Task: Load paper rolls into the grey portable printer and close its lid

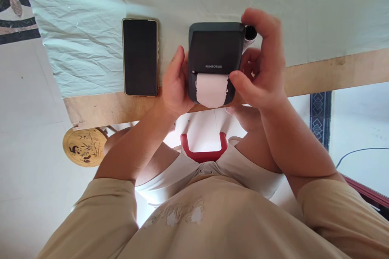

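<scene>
Black label printer (216, 50) sits at the near edge of the bench (319, 75), white paper strip (212, 90) hanging out of its slot. Left hand (175, 85) cups the printer's left side, grip half closed. Right hand (263, 62) wraps its right side, thumb by the strip. Dark phone (140, 56) lies flat just left, on pale cloth (91, 40).

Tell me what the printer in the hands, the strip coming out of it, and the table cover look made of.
Printer: likely matte dark plastic, smooth case with rounded corners and a printed logo. Strip: looks like paper, pale, thin, curling, ragged at one edge. Table cover: a thin pale green sheet, creased all over; cloth or plastic film, hard to tell.
</scene>
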Demonstrator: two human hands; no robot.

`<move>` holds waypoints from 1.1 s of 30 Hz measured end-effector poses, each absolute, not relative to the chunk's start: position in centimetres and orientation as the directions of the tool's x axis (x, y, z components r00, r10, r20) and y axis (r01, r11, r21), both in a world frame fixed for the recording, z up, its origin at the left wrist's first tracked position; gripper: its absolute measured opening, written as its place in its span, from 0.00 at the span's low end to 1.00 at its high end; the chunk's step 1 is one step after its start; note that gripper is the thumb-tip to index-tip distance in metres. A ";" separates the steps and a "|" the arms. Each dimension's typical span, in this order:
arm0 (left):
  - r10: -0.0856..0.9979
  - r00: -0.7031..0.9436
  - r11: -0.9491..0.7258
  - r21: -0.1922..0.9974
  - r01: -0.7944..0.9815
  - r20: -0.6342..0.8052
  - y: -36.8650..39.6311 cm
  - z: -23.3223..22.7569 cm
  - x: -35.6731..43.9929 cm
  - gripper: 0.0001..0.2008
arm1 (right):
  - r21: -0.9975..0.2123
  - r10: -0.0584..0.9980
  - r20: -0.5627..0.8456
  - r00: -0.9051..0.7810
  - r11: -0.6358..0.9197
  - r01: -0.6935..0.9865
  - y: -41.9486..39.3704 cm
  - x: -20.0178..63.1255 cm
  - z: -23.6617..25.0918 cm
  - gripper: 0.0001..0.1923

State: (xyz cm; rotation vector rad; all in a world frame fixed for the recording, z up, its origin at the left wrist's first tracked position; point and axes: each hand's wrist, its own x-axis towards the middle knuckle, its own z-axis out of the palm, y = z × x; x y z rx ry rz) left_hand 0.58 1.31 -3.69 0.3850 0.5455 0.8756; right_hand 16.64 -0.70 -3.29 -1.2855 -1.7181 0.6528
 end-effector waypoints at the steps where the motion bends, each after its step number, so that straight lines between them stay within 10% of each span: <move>1: 0.821 0.506 0.560 0.546 -0.623 -0.265 1.3 -3.5 0.6 0.22 | -0.789 0.921 0.386 -0.056 0.360 0.498 -0.5 16.5 -3.2 0.29; 11: 0.821 0.492 0.555 0.603 -0.573 -0.289 1.0 -4.0 0.7 0.19 | -0.775 0.781 0.579 0.234 0.439 0.455 2.5 13.9 -1.7 0.07; 15: 0.843 0.458 0.526 0.611 -0.592 -0.282 0.8 -4.1 0.9 0.18 | -0.746 0.854 0.487 0.183 0.298 0.596 1.9 14.0 -0.2 0.06; 25: 0.838 0.456 0.529 0.644 -0.552 -0.299 0.5 -4.0 0.6 0.08 | -0.244 0.970 -0.034 -0.242 0.227 0.943 0.7 15.1 1.7 0.11; 29: 0.843 0.439 0.524 0.658 -0.541 -0.310 0.4 -3.9 0.7 0.08 | -0.329 0.966 -0.030 -0.256 0.232 0.915 0.3 15.3 2.7 0.15; 33: 0.840 0.461 0.520 0.672 -0.528 -0.287 0.6 -4.0 0.8 0.10 | -0.681 0.973 -0.017 -0.228 0.156 0.716 -0.4 16.5 3.5 0.15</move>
